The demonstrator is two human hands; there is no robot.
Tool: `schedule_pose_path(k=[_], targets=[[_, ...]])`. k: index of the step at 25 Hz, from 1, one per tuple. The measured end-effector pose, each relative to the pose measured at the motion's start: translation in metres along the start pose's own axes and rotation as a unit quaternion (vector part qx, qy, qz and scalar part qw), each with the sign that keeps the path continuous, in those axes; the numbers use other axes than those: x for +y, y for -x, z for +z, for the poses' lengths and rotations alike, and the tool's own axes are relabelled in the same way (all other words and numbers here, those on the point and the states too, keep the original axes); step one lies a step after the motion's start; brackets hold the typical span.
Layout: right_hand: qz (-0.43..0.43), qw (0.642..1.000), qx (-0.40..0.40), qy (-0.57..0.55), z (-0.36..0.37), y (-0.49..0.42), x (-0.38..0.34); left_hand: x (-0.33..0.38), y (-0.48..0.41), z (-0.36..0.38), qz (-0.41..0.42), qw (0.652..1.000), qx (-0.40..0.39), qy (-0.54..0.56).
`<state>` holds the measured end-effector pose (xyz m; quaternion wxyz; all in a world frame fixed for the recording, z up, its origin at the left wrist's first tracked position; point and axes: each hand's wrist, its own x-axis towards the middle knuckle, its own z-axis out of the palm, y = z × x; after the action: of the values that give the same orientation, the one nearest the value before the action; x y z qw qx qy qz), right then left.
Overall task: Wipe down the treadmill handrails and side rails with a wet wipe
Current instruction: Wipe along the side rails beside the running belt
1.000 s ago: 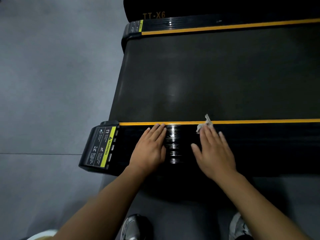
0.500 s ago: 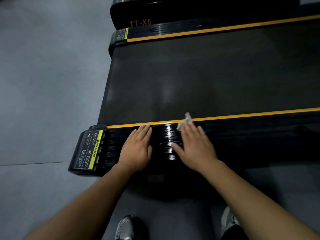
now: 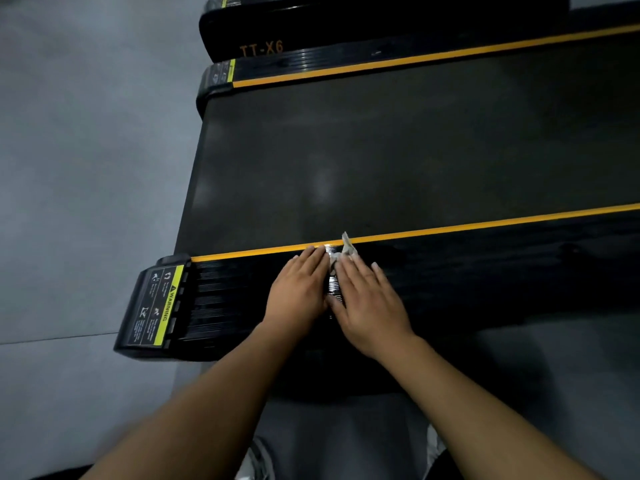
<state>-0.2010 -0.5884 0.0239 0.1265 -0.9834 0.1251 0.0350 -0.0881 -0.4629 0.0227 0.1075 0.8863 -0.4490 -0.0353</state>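
A shoe [image 3: 258,460] is peeking in. The left hand [image 3: 298,293] and right hand [image 3: 372,306] are lying flat on the near rail [image 3: 485,271], fingers straight. The right one's pressing the wipe [image 3: 347,247] under its fingertips and has slid over, nearly touching the left now. Beyond that, the belt [image 3: 381,150], far rail [image 3: 346,60] and grey floor [image 3: 86,168] are sitting dim.

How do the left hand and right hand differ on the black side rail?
The right hand presses a crumpled white wet wipe, its corner poking out; the left hand touches the bare black ribbed side rail. The left hand lies nearer the yellow warning label than the right hand. Both lie flat on the rail, fingers straight.
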Motion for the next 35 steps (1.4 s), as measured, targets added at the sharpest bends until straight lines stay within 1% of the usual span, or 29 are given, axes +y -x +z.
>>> schedule_pose_path(k=[3,4,6,8,9,12,13,15,17,18,21,22,23,25,26,27,29,31,32,35], targets=[[0.092,0.995,0.040,0.010,0.002,0.019,0.021,-0.002,0.002,0.001,0.006,1.000,0.018,0.014],[0.101,0.994,0.038,0.012,0.004,0.021,0.020,-0.002,0.000,0.001,0.006,1.000,0.020,0.014],[0.047,0.998,0.038,0.008,0.009,0.017,0.002,-0.003,-0.001,0.003,0.008,1.000,0.021,0.018],[-0.010,0.998,0.043,0.033,0.018,0.014,-0.007,-0.004,-0.001,0.004,0.010,0.999,0.017,0.026],[-0.011,0.998,0.046,0.042,0.016,0.014,-0.002,-0.005,-0.002,0.004,0.014,0.999,0.016,0.028],[0.073,0.992,0.091,0.046,0.014,0.031,0.023,-0.005,-0.002,0.005,0.010,1.000,0.011,0.026],[0.081,0.991,0.095,0.043,0.016,0.036,0.019,-0.005,-0.002,0.005,0.009,1.000,0.014,0.023],[0.034,0.996,0.073,0.036,0.025,0.044,-0.003,-0.004,-0.002,0.004,0.009,1.000,0.014,0.025],[-0.013,0.995,0.084,0.052,0.031,0.046,-0.009,-0.003,-0.002,0.003,0.010,0.999,0.013,0.028],[-0.005,0.994,0.095,0.061,0.027,0.047,-0.001,-0.003,-0.002,0.003,0.012,0.999,0.013,0.029],[0.094,0.985,0.134,0.050,0.019,0.056,0.023,-0.004,-0.002,0.003,0.003,1.000,0.006,0.025],[0.101,0.984,0.138,0.046,0.020,0.056,0.018,-0.004,-0.002,0.003,0.002,1.000,0.008,0.022],[0.079,0.987,0.131,0.043,0.024,0.056,0.008,-0.004,-0.002,0.004,0.002,1.000,0.010,0.023],[-0.006,0.993,0.105,0.045,0.036,0.058,-0.016,-0.004,-0.001,0.004,0.002,1.000,0.011,0.028],[-0.029,0.992,0.107,0.052,0.037,0.058,-0.018,-0.004,-0.001,0.005,0.002,1.000,0.011,0.029],[-0.028,0.991,0.115,0.060,0.034,0.058,-0.012,-0.004,-0.002,0.005,0.004,1.000,0.011,0.028],[0.032,0.987,0.147,0.063,0.028,0.063,0.009,-0.003,-0.002,0.004,0.005,1.000,0.012,0.029],[0.085,0.982,0.165,0.044,0.029,0.068,0.009,-0.004,-0.003,0.004,0.003,1.000,0.013,0.022],[0.075,0.983,0.160,0.038,0.032,0.068,-0.001,-0.003,-0.002,0.004,0.003,1.000,0.010,0.021],[-0.037,0.990,0.131,0.038,0.046,0.072,-0.029,-0.003,-0.001,0.004,0.001,1.000,0.007,0.025]])
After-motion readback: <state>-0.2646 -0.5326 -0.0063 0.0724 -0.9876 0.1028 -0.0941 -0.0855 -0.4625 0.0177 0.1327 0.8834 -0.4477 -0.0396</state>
